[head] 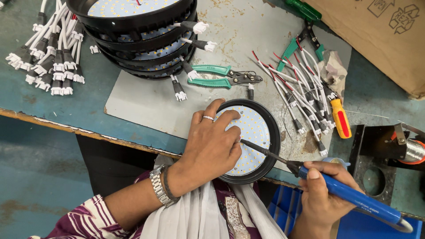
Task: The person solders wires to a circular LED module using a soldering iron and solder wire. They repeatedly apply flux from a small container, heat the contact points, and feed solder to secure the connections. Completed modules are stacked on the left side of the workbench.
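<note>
The left hand [212, 148] lay spread and pressed flat on the round LED light panel [252, 140], apparently to keep it from sliding at the bench edge. The right hand [325, 190] was closed around a blue-handled soldering iron [349, 194], its tip touching the board just beside the left fingers; the exact spot was hard to make out. Beyond the left hand lay green-handled pliers [221, 75] and a stack of black lamp housings [141, 35]; loose red-and-white wire leads [301, 88] fanned out beyond the right.

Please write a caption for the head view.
Left hand steadies round LED lamp; right hand applies blue soldering iron.
</note>
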### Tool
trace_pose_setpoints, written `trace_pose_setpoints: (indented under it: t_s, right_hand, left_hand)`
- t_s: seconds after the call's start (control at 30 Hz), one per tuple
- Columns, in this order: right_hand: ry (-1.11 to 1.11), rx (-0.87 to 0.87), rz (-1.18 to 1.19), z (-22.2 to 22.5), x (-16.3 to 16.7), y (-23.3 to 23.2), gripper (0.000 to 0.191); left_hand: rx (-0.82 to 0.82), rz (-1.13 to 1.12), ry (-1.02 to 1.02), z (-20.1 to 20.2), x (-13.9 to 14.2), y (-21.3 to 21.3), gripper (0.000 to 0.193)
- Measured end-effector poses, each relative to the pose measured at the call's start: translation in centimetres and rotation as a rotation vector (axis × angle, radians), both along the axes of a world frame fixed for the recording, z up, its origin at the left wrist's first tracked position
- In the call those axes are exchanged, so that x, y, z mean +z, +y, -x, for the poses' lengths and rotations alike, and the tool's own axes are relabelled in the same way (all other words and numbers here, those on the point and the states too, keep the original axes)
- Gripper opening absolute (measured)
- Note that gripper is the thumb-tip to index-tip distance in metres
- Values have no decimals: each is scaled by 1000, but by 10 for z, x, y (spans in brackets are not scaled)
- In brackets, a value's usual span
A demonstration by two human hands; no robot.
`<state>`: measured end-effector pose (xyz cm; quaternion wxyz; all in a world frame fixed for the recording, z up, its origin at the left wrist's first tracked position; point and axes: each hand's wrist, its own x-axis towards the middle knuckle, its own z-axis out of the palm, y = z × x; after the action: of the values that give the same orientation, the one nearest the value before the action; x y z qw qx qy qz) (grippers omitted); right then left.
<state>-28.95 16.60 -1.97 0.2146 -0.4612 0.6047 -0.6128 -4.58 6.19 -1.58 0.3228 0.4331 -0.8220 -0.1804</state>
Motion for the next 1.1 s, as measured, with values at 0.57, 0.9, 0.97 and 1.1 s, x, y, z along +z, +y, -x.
trace_pose_setpoints:
  t_s: [0.57,0.9,0.97,1.1]
  right_hand:
    - [123,-47,34,2,12,14,22]
    - [74,-37,36,9,7,12,17]
    - [78,-29,22,9,6,13,17]
    - [76,-32,62,9,4,12,18]
  left_hand:
    - [5,16,-13,1,1,1,13]
    - [6,23,-11,1,0,2,12]
    - [5,24,-8,1,0,2,12]
    - [-1,25,0,1,0,2,12]
